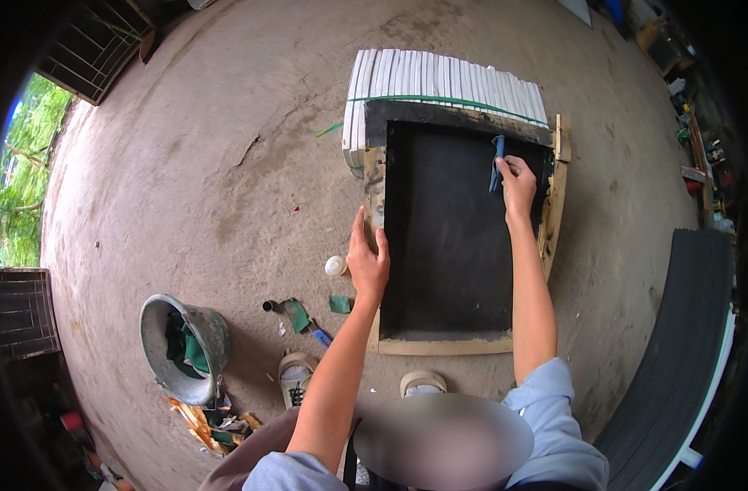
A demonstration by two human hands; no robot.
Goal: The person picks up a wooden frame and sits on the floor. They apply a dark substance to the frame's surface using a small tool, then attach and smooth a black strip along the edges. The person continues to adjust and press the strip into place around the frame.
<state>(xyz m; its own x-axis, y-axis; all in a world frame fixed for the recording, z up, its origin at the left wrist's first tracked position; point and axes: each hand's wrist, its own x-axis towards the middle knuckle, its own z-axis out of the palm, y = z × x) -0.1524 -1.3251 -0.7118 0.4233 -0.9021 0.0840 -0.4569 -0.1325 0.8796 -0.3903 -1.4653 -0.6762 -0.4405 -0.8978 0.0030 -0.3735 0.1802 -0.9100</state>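
In front of me a wooden frame (439,348) surrounds a black panel (451,237), its far end against a stack of white slabs (447,78) bound with a green strap. My right hand (517,184) is closed on a narrow blue piece (498,164), held over the panel's far right part. Whether that piece is folded cloth or a scraper is unclear. Along the frame's left bar lies my left hand (369,260), fingers stretched out and thumb apart, with nothing in it.
A small white round container (335,265) stands left of the frame. Green scraps (339,304) and a blue-handled tool (321,336) lie near my feet. At the left is a grey bucket (214,331) holding green cloth. Dark corrugated sheets (676,352) lie at the right.
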